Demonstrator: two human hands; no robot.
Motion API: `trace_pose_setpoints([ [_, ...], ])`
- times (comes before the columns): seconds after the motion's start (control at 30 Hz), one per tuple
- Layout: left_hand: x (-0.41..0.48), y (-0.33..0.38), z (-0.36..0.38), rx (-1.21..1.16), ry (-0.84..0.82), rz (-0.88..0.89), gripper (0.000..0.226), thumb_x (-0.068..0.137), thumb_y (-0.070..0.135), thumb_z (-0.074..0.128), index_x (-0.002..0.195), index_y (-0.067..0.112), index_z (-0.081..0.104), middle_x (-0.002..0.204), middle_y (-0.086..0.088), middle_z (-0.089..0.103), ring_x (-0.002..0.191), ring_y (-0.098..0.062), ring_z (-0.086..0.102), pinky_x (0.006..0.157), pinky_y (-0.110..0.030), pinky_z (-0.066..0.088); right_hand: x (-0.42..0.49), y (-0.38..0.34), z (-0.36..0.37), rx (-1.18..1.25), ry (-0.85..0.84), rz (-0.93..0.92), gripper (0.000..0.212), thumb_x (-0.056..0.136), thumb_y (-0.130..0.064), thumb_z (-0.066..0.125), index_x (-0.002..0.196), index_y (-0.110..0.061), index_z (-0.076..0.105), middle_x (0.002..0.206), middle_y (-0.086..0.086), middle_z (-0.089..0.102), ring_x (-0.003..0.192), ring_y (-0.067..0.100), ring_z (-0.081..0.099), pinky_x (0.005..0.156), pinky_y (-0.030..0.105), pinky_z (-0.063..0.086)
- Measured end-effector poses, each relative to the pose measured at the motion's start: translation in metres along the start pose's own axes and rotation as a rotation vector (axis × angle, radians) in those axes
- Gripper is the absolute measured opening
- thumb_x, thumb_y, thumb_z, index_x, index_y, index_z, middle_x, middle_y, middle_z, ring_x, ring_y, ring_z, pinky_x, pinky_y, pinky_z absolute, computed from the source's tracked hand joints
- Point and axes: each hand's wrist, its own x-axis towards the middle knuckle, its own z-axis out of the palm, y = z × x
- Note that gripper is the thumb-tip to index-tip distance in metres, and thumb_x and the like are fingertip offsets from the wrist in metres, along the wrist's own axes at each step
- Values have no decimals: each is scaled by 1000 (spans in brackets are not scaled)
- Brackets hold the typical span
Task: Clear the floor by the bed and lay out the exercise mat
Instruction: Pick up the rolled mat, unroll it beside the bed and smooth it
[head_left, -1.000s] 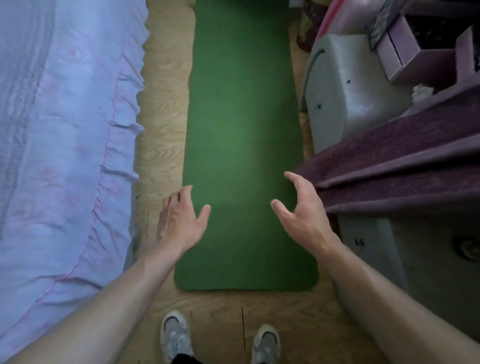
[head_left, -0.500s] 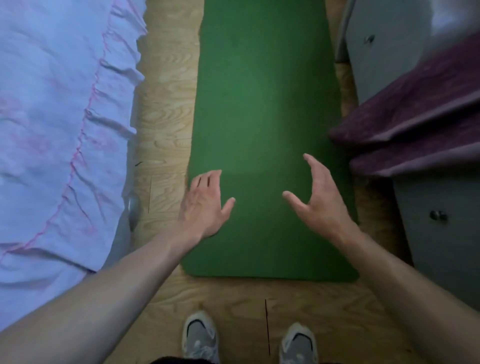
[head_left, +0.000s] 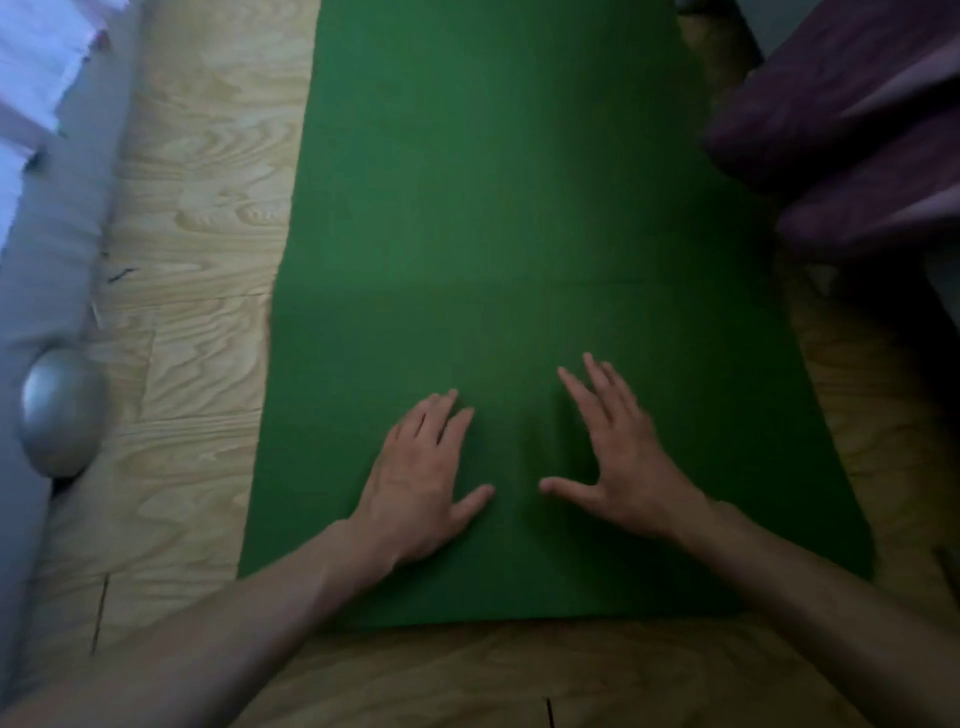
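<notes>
Already unrolled, the green exercise mat (head_left: 493, 208) lies flat on the wooden floor (head_left: 197, 260). Its long axis runs straight away from the person, and its near short edge sits just in front of the forearms. A faint crease crosses the mat's width a little beyond the fingertips.

The left hand (head_left: 415, 483) and right hand (head_left: 623, 467) are side by side, palms down on the mat's near end, close to its centre line. Neither is clearly nearer the crease. The left fingers (head_left: 441, 415) lie straight and together, while the right fingers (head_left: 587, 395) are spread and slightly blurred. Nothing is gripped.

Any smoothing stroke would likely go forward along the mat's length.

The bed (head_left: 47, 234) with its rounded silver foot (head_left: 60, 410) borders the left, and a purple cloth (head_left: 857, 130) crowds the right.
</notes>
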Motion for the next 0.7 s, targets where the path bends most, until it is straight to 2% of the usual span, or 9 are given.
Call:
trace_pose_setpoints([
  [0.1, -18, 3, 23, 61, 38, 29, 86, 90, 66, 39, 157, 20, 13, 167, -7, -1, 153, -24, -2, 125, -43, 5, -19, 3, 31, -110, -63, -54, 119, 78, -77, 59, 150, -38, -29, 158, 0, -43, 147, 21, -37, 124, 45, -14],
  [0.23, -37, 8, 33, 75, 37, 23, 85, 91, 67, 32, 157, 20, 8, 167, -7, -5, 153, -24, -6, 124, -45, 1, -39, 3, 50, -168, -50, -76, 106, 82, -80, 42, 158, -34, -15, 162, 4, -35, 150, 23, -33, 126, 51, -7],
  [0.37, -58, 14, 32, 100, -22, 103, 92, 86, 74, 34, 157, 20, 12, 167, -8, 0, 153, -26, -1, 124, -47, 4, -59, -2, 47, -244, -153, -144, 112, 80, -82, 49, 158, -32, -14, 164, 3, -32, 149, 23, -34, 125, 50, -10],
  [0.47, -72, 13, 28, 139, -61, 217, 97, 80, 81, 35, 154, 19, 26, 165, -11, 17, 152, -31, 13, 123, -52, 13, -71, -5, 45, -335, -253, -241, 126, 71, -86, 54, 157, -31, -20, 160, 3, -38, 147, 26, -38, 123, 49, -16],
  [0.53, -77, 11, 24, 179, -101, 276, 97, 78, 81, 39, 152, 18, 33, 162, -12, 24, 150, -34, 19, 120, -57, 19, -73, -7, 45, -396, -281, -264, 124, 75, -78, 59, 157, -30, -21, 159, 5, -39, 147, 29, -37, 123, 51, -15],
  [0.57, -79, 9, 22, 204, -126, 301, 93, 81, 76, 44, 152, 18, 31, 162, -12, 23, 150, -35, 18, 120, -58, 19, -73, -9, 44, -423, -292, -260, 117, 82, -68, 61, 157, -29, -21, 161, 6, -37, 148, 30, -35, 124, 53, -12],
  [0.63, -80, 5, 18, 234, -180, 337, 80, 89, 56, 54, 154, 18, 25, 164, -12, 19, 151, -35, 13, 120, -57, 18, -72, -14, 40, -473, -323, -254, 101, 94, -46, 59, 157, -28, -18, 164, 7, -30, 151, 33, -29, 125, 56, -6],
  [0.7, -78, 4, 12, 237, -223, 359, 71, 95, 38, 52, 155, 17, 21, 165, -11, 17, 152, -34, 11, 121, -54, 18, -71, -18, 35, -484, -370, -258, 87, 101, -34, 51, 159, -27, -14, 167, 7, -24, 152, 35, -24, 125, 57, -4],
])
